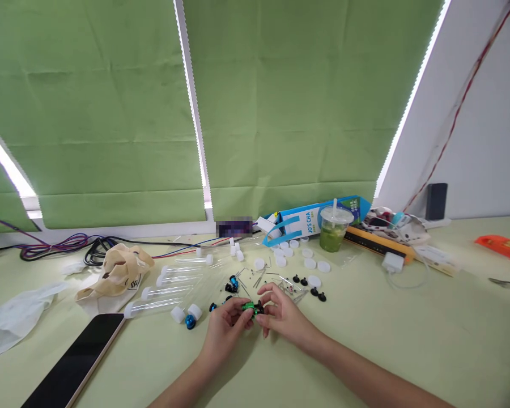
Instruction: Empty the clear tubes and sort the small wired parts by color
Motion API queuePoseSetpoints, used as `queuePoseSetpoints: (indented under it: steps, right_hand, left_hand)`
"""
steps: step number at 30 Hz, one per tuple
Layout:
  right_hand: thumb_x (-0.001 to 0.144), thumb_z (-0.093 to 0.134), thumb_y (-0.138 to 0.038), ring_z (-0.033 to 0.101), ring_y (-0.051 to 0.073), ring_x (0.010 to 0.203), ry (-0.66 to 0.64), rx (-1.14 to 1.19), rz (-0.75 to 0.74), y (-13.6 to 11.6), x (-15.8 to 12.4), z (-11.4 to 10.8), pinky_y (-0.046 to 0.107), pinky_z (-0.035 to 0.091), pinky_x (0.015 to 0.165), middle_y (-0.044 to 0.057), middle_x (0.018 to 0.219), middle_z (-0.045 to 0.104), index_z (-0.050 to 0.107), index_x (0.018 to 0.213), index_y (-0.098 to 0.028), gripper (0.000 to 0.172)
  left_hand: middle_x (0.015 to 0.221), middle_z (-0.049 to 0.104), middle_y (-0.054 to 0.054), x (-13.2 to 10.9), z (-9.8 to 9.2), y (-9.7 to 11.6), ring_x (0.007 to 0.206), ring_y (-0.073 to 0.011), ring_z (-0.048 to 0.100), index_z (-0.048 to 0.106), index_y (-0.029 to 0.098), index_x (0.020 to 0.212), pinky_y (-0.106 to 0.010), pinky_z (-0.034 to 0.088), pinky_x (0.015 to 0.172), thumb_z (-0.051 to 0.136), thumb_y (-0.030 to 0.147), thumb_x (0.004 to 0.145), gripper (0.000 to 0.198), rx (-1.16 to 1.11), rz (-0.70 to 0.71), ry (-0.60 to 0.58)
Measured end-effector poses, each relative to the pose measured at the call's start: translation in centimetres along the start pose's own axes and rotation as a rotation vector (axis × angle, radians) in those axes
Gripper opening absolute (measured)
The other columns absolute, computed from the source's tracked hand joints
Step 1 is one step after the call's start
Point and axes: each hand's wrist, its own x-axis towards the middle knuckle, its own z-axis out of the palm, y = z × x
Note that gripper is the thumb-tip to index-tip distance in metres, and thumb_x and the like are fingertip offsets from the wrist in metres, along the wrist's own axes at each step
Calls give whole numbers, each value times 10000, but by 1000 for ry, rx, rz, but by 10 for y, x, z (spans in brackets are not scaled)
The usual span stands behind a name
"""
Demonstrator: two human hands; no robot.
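Between my two hands is a small shiny green part (249, 306) with a black piece (259, 307) at its right end. My left hand (226, 324) pinches the green part between thumb and fingers. The fingertips of my right hand (284, 316) close on the black end; its exact shape is partly hidden. Just beyond my hands lie blue-and-black parts (232, 284) and scattered thin metal pins (261, 276). A blue round part (190, 322) rests left of my left hand. Several black flanged pieces (314, 291) sit beyond my right hand.
Clear tubes with white caps (153, 307) and loose white caps (310, 263) are spread around. Left are a phone (79, 360), a beige cloth bag (114, 275) and cables. Behind stand a lidded drink cup (332, 232) and a blue-white bag (297, 222); an orange tool (501, 247) lies right.
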Motion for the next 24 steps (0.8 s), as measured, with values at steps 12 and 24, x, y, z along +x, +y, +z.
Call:
queuePoseSetpoints:
  steps: [12, 24]
  right_hand:
    - [783, 473, -581, 547, 93, 412, -28, 31, 150, -4, -1, 2, 213, 439, 365, -31, 650, 520, 469, 847, -178, 408]
    - [708, 624, -516, 526, 64, 456, -19, -21, 25, -2, -1, 3, 173, 418, 386, -34, 686, 528, 478, 803, -175, 383]
  left_hand:
    - [736, 659, -60, -1, 0, 2, 596, -132, 564, 616, 124, 924, -255, 455, 584, 629, 353, 753, 287, 1, 2, -30]
    - [717, 645, -54, 0, -1, 1, 586, -126, 554, 615, 119, 916, -242, 446, 570, 622, 350, 758, 280, 12, 16, -45]
